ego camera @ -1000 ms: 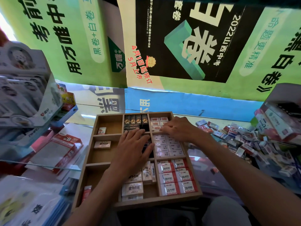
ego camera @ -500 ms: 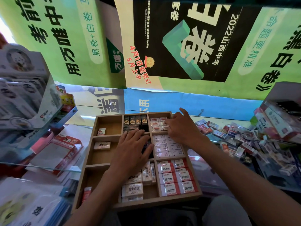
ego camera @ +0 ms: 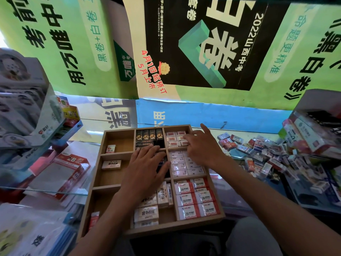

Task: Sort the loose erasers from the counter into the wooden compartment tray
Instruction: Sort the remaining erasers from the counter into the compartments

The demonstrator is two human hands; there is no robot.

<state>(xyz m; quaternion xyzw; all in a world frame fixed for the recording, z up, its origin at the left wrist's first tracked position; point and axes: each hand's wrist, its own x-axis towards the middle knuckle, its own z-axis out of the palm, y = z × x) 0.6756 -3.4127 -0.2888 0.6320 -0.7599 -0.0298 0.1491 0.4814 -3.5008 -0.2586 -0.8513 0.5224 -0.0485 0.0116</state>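
Observation:
The wooden compartment tray (ego camera: 118, 132) lies in front of me on the glass counter, with nine compartments partly filled with wrapped erasers. My left hand (ego camera: 145, 169) rests flat, fingers straight, over the dark erasers in the middle compartment. My right hand (ego camera: 203, 146) hovers over the right column, fingers spread; its fingertips touch the small white-and-red erasers (ego camera: 172, 138) in the far right compartment. It holds nothing that I can see. A heap of loose erasers (ego camera: 258, 154) lies on the counter to the right of the tray.
Black erasers (ego camera: 148, 135) fill the far middle compartment and 2B erasers (ego camera: 195, 200) the near right one. Packaged stationery (ego camera: 60, 163) and a tilted display rack (ego camera: 24, 108) crowd the left. Boxes (ego camera: 311, 132) stand at the right. Posters cover the wall behind.
My right hand has opened from a curled pose over the right column and slid toward the far right compartment, fingers now spread. The left hand has stayed put.

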